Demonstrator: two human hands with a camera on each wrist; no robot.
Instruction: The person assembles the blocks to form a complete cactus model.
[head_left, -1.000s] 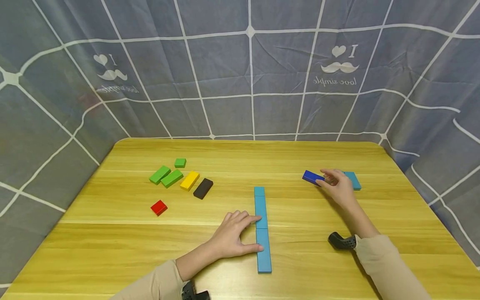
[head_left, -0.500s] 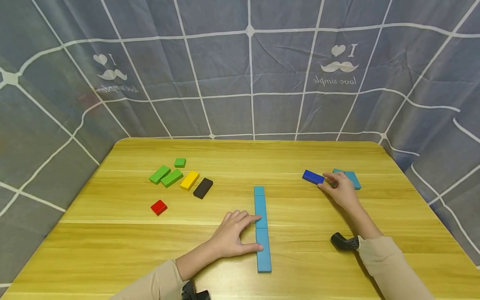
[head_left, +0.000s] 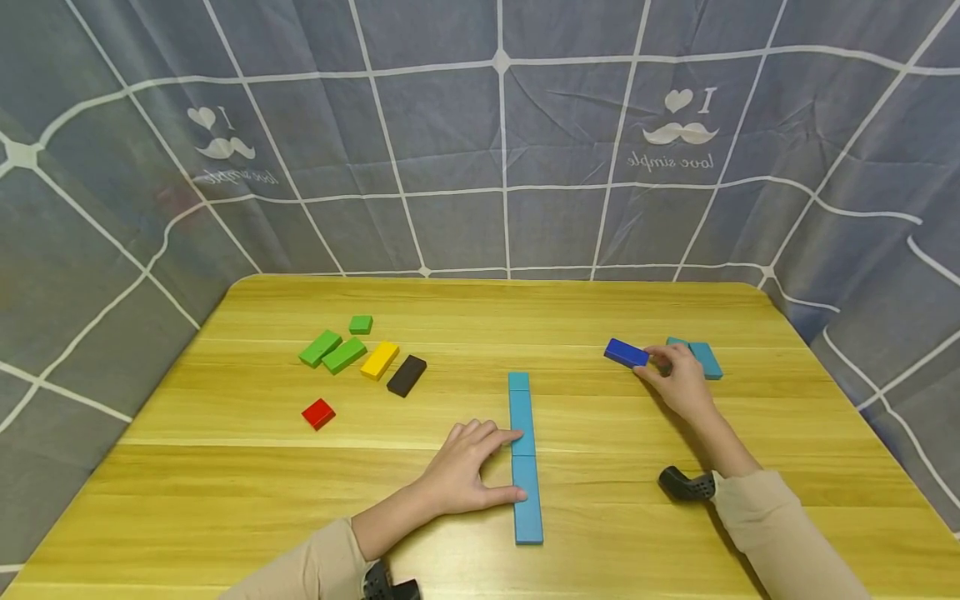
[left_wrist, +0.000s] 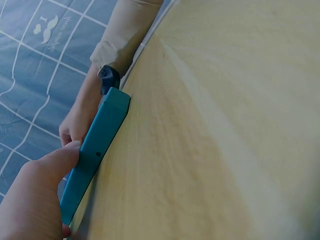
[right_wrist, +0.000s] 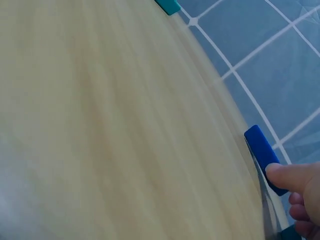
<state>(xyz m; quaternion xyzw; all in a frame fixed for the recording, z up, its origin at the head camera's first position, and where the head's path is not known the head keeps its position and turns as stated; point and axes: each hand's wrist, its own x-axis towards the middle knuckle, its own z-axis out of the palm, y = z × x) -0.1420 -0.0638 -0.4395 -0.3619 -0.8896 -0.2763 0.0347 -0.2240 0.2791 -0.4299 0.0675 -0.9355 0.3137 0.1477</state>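
Observation:
Light blue blocks [head_left: 527, 521] lie end to end in one straight row at the middle of the table. My left hand [head_left: 459, 475] rests spread at the row's left side. Its thumb touches the nearest block and its index fingertip the middle one; the left wrist view shows the thumb against the row's side [left_wrist: 92, 155]. At the right, my right hand [head_left: 678, 379] pinches the right end of a dark blue block [head_left: 625, 352]. The right wrist view shows the thumb over the end of this blue block [right_wrist: 260, 145]; the opposing finger is hidden there.
Two more light blue pieces [head_left: 706, 360] lie just behind the right hand. At the left are several green blocks [head_left: 345, 356], a yellow block [head_left: 380, 361], a black block [head_left: 407, 377] and a red block [head_left: 318, 414]. A grey curtain [head_left: 450, 167] hangs behind the table.
The right hand has shifted slightly right along the dark blue block, uncovering more of its end and of the light blue piece behind. The left hand and the row have stayed still.

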